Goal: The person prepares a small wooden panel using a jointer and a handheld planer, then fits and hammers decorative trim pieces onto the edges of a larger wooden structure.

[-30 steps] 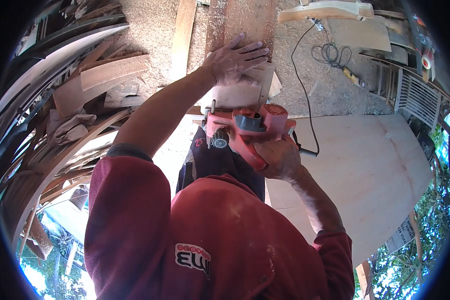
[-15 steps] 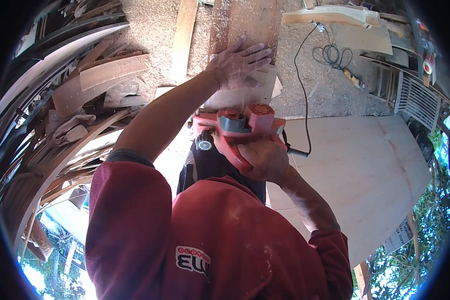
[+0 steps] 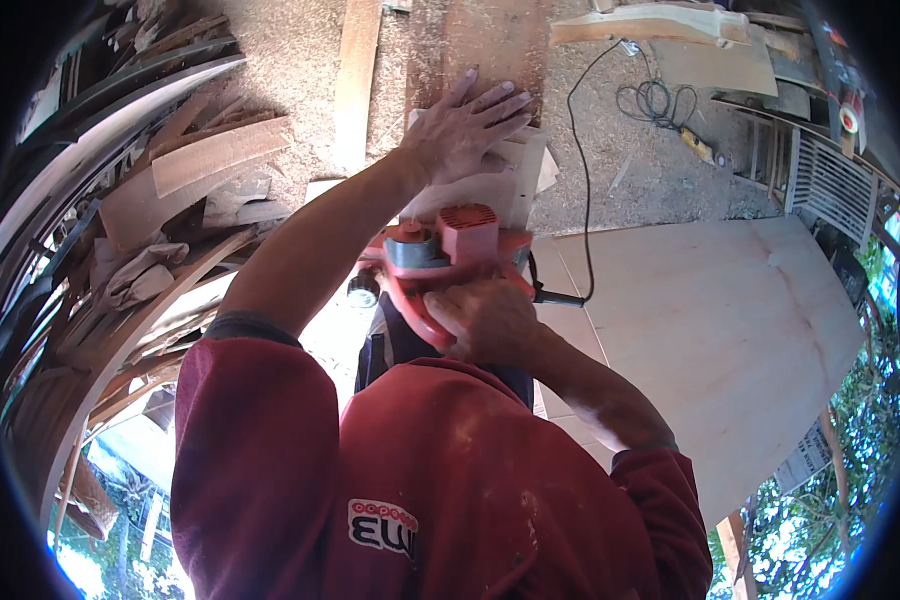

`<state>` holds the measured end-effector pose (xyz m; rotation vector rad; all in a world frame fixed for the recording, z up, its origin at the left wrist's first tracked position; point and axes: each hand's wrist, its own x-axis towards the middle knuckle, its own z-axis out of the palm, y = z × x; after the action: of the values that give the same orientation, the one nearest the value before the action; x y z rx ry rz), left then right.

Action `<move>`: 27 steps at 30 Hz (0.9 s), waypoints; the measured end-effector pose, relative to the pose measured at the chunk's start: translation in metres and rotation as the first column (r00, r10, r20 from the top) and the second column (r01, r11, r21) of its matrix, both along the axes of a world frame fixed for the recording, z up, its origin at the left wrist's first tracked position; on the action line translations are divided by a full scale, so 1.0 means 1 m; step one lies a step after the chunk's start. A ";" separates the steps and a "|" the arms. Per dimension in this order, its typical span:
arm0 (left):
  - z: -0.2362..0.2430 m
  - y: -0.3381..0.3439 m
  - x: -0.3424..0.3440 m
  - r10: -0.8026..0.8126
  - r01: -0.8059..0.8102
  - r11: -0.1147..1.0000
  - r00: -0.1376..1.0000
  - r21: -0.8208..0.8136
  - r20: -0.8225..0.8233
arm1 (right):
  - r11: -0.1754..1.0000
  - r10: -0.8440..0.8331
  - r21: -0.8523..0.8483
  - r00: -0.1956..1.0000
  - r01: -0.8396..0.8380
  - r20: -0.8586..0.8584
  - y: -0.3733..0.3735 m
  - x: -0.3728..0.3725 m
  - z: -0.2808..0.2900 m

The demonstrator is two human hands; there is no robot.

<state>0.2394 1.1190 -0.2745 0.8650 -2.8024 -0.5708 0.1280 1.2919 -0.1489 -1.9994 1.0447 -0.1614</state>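
In the head view, sawdust-strewn ground [image 3: 305, 60] spreads beyond the left hand's [image 3: 460, 135] splayed fingers, which lie over a pale board [image 3: 470, 190]. Nearer the body, the right hand's [image 3: 492, 318] fingers curl round a red electric hand planer [image 3: 470, 240], long axis crosswise, nose leftward; plywood [image 3: 710, 330] lies right of them, planks [image 3: 220, 155] left.

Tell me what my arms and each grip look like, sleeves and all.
Dark red sleeves end in dark grey cuffs, leaving both forearms bare. The left grip and right grip are ungloved, and both wrists are bare too.
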 end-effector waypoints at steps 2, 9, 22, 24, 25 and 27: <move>0.002 -0.001 -0.002 -0.012 0.012 1.000 1.000 0.008 0.010 | 0.998 -0.043 0.040 0.995 0.040 0.086 -0.003 0.009 0.000; 0.012 -0.001 -0.002 -0.045 0.044 0.998 0.999 0.046 0.019 | 0.999 -0.052 0.011 0.992 0.051 0.117 0.000 0.050 -0.001; 0.023 0.023 0.090 0.636 -0.581 0.736 0.770 0.349 -0.059 | 0.962 0.126 0.256 0.985 -0.093 -0.116 0.033 -0.031 0.048; 0.013 0.061 0.123 0.782 -0.694 0.452 0.611 0.561 0.124 | 0.963 0.155 0.244 0.974 -0.112 -0.166 0.039 -0.055 0.050; 0.006 0.081 0.134 0.792 -0.705 0.294 0.558 0.645 0.249 | 0.972 0.156 0.209 0.963 -0.110 -0.218 0.039 -0.068 0.054; 0.000 0.126 0.137 0.835 -0.367 -0.230 0.401 0.902 0.376 | 0.978 0.163 0.170 0.946 -0.119 -0.278 0.041 -0.093 0.062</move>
<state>0.3766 1.2447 -0.2746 1.8783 -0.7871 -1.9667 0.0353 1.3328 -0.0874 -1.9877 1.0546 0.2910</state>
